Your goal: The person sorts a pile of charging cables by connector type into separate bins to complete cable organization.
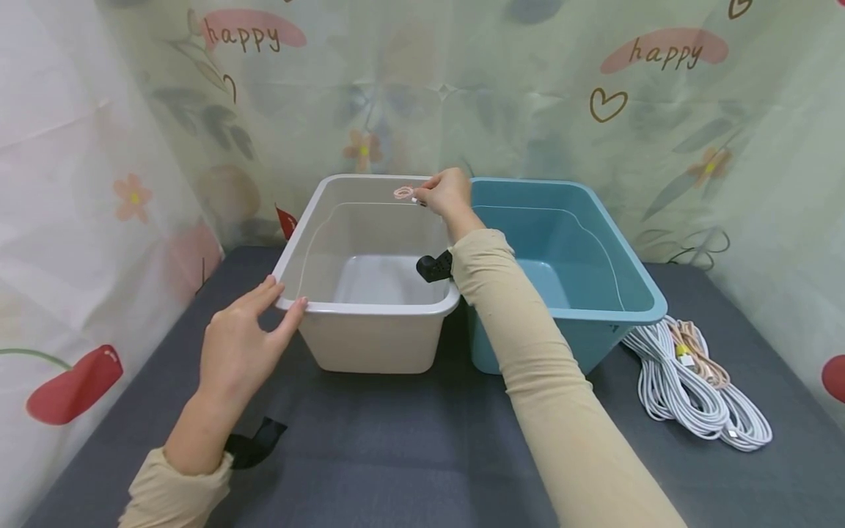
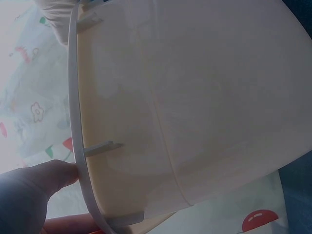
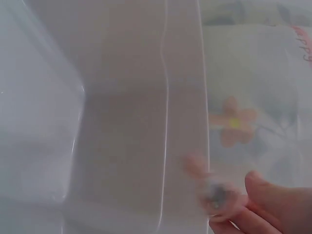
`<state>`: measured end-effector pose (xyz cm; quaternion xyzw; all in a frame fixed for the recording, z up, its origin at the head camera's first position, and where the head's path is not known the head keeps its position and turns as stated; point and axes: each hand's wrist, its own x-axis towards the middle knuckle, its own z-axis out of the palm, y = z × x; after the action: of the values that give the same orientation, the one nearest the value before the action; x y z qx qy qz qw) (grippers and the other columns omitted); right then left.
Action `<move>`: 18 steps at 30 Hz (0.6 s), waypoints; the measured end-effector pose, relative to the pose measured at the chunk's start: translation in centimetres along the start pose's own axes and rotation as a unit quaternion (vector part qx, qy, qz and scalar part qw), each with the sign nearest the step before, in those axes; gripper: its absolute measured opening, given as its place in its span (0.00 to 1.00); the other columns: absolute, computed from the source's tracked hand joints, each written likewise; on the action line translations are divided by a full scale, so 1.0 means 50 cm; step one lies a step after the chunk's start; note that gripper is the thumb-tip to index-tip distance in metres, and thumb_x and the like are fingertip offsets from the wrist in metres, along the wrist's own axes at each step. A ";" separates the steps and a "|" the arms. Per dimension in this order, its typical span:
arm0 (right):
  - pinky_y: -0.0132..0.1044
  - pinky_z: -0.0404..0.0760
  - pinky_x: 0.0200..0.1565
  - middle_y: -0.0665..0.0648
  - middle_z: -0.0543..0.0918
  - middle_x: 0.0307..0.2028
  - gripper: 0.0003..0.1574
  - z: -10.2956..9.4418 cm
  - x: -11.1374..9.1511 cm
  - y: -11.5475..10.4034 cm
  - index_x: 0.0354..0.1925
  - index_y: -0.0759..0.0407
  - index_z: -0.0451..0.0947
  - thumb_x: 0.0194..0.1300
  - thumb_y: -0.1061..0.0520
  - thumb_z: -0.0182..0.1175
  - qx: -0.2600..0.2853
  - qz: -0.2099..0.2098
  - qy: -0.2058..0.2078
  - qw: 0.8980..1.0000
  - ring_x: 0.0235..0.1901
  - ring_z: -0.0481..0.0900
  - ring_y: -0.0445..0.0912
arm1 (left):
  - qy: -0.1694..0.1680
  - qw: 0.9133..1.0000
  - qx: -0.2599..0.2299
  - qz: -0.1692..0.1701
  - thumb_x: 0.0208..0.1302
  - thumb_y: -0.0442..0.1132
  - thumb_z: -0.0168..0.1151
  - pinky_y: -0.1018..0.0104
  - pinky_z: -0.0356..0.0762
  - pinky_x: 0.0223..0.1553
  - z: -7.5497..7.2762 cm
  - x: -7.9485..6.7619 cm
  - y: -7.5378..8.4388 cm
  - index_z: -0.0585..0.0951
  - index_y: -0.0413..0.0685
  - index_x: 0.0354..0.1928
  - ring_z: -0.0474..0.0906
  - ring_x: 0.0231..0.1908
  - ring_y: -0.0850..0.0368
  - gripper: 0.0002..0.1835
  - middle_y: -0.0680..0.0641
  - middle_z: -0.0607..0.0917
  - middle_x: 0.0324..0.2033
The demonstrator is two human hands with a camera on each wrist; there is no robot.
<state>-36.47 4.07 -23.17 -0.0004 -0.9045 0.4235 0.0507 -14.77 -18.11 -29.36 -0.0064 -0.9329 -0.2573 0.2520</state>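
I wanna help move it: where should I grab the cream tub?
Probably by the rim of the cream tub, coming from its left: the rim juts out past the wall, giving a lip to hold, while the blue tub crowds its right side.

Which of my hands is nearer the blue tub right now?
Right. Your right hand is close to the blue tub, over the back of the beige tub; your left hand is farther off, at the beige tub's near left corner.
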 end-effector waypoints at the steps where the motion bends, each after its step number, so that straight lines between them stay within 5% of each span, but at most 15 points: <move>1: 0.39 0.77 0.51 0.58 0.84 0.47 0.16 0.000 0.000 0.000 0.42 0.62 0.84 0.59 0.53 0.64 0.004 0.000 -0.001 1.000 0.52 0.77 0.49 | 0.001 1.000 0.000 0.001 0.61 0.47 0.61 0.39 0.72 0.53 0.000 0.000 0.000 0.77 0.38 0.55 0.72 0.57 0.35 0.25 0.37 0.75 0.58; 18: 0.41 0.76 0.56 0.58 0.79 0.55 0.20 -0.030 -0.014 -0.017 0.49 0.61 0.81 0.62 0.51 0.60 -0.016 -0.037 -0.077 0.996 0.57 0.75 0.50 | 0.008 1.000 -0.005 0.004 0.61 0.47 0.61 0.39 0.72 0.52 0.002 0.000 -0.001 0.78 0.38 0.55 0.73 0.56 0.35 0.25 0.37 0.76 0.57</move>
<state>-35.59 4.66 -21.63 0.0650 -0.9119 0.4052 -0.0036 -14.82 -18.09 -29.46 -0.0089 -0.9296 -0.2607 0.2603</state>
